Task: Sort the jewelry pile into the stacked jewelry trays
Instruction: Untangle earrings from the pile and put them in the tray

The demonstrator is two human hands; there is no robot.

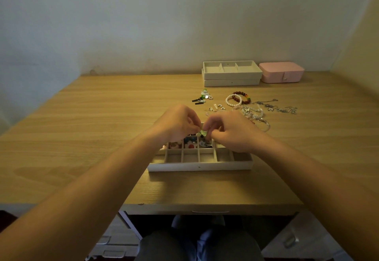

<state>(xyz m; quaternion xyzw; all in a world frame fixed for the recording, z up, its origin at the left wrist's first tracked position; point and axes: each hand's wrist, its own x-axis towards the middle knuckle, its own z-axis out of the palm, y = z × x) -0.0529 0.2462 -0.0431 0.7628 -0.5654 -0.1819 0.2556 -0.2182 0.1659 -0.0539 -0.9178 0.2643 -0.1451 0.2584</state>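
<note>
A small green piece (pixel 203 132) is pinched between the curled fingertips of the left hand (pixel 176 123) and the right hand (pixel 231 131), which meet above the back rows of a divided tray (pixel 200 166). The tray is set near the front edge of the bench (pixel 102 127); several of its middle compartments are filled, while the front row is seen bare. The jewelry pile (pixel 252 108) is spread just behind and to the right of the hands, with a pearl bracelet (pixel 233 100) touching a red bead bracelet (pixel 244 96). The stacked trays (pixel 231 74) and a pink box (pixel 282 72) are placed against the back edge. Broad open wood is left on the left side.
</note>
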